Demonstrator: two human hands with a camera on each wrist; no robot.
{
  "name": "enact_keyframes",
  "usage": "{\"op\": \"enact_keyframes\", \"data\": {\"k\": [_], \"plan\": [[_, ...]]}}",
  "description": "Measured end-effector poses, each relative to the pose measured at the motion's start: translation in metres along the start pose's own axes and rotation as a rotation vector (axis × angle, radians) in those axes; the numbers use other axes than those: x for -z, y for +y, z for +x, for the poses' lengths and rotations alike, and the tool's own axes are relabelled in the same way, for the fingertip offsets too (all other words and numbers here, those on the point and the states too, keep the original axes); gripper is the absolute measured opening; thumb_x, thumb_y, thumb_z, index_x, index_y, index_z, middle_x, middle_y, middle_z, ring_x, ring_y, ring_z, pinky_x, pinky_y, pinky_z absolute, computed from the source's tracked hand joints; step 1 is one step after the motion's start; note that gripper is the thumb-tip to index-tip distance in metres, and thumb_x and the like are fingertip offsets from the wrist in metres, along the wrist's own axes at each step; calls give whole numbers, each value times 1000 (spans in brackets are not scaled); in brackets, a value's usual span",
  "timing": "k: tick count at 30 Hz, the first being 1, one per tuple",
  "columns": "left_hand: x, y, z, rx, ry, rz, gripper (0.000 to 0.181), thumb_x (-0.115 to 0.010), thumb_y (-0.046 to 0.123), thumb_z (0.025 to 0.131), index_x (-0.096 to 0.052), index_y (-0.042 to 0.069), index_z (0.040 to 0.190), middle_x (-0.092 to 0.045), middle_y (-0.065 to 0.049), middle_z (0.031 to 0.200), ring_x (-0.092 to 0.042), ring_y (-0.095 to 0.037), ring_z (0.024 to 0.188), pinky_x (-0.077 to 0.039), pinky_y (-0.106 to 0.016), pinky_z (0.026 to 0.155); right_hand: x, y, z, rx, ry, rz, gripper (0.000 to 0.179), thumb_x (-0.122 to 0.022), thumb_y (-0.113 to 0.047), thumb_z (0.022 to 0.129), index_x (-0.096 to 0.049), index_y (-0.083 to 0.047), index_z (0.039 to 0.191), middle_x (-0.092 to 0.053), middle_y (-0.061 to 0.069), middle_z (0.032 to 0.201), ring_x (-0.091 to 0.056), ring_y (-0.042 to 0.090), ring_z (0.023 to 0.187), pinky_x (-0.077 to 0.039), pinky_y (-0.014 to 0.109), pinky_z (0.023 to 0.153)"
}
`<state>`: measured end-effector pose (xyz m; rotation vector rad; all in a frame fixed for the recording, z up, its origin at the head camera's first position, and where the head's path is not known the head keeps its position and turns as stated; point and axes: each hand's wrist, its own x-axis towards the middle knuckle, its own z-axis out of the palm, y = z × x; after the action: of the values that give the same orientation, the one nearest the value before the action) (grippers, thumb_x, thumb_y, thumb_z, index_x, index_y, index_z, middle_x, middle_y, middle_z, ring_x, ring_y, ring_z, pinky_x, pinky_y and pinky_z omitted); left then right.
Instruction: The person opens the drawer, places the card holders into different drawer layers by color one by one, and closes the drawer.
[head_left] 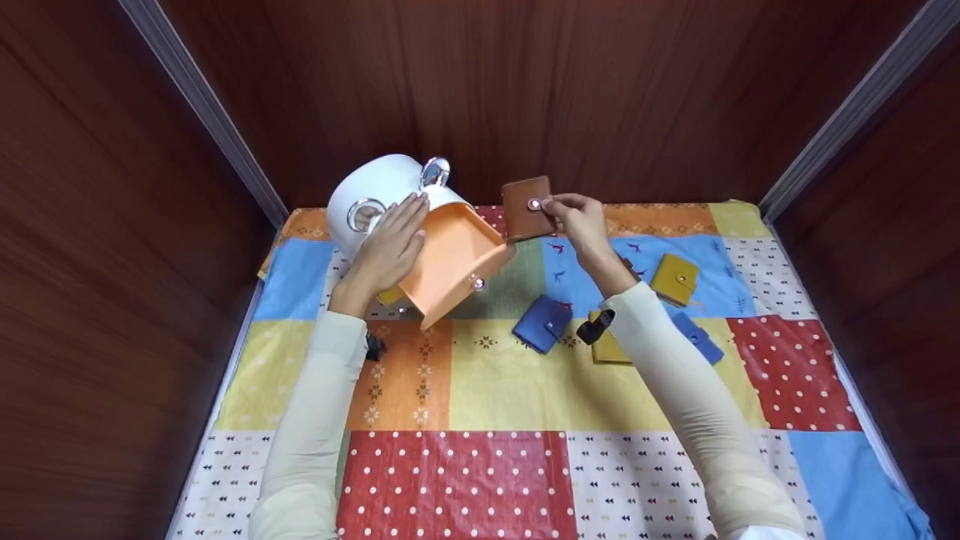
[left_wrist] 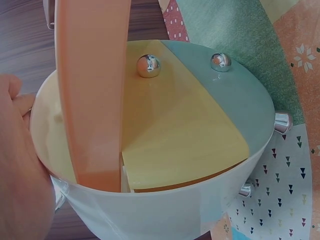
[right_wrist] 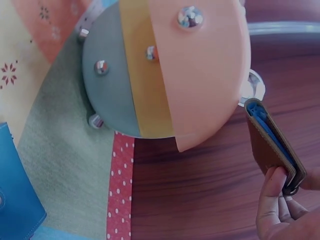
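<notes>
A white rounded box (head_left: 390, 178) with shiny metal knobs and feet stands at the back left. Its peach drawer (head_left: 454, 259) is pulled out; in the left wrist view, yellow (left_wrist: 175, 125) and green (left_wrist: 227, 102) drawer fronts sit flush beside it. My left hand (head_left: 390, 247) rests on the box, fingers extended, next to the drawer's near side. My right hand (head_left: 585, 225) pinches a brown snap wallet (head_left: 525, 214) by its edge, just right of the drawer. Blue shows between the wallet's covers (right_wrist: 270, 145) in the right wrist view.
Blue wallets (head_left: 541, 324) and yellow wallets (head_left: 675, 279) lie on the patchwork cloth (head_left: 510, 382), some partly hidden by my right forearm. Dark wood panels (head_left: 510, 97) enclose the back and both sides.
</notes>
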<state>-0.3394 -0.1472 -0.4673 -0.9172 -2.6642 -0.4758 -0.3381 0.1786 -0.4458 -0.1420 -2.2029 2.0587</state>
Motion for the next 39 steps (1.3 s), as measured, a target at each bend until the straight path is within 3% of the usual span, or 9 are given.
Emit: {"op": "enact_keyframes", "data": {"k": [7,18,39], "plan": [[1,0,0,9,2,-30,50,-22,31,100,-19,12,146,-15,-1,152,-9,-18,138,-5,-33,112,-6,-4,-1,-2,-12,52,25,-66,-20,84,-66,-1,99,-64,15,95,-62,23,78,-54,31,66],[2,1,0,28,-28,-36,50,-20,32,100,-16,14,147,-11,0,152,-6,-16,138,-4,-32,112,-13,-8,-6,-9,-45,40,25,-66,-25,84,-67,-3,98,-64,15,90,-62,23,75,-53,31,63],[1,0,0,14,-4,-46,50,-20,31,100,-20,12,146,-14,0,152,-9,-17,138,-5,-32,112,-31,-12,-12,-35,-102,123,23,-65,-17,84,-65,0,99,-63,16,96,-61,22,74,-54,31,64]]}}
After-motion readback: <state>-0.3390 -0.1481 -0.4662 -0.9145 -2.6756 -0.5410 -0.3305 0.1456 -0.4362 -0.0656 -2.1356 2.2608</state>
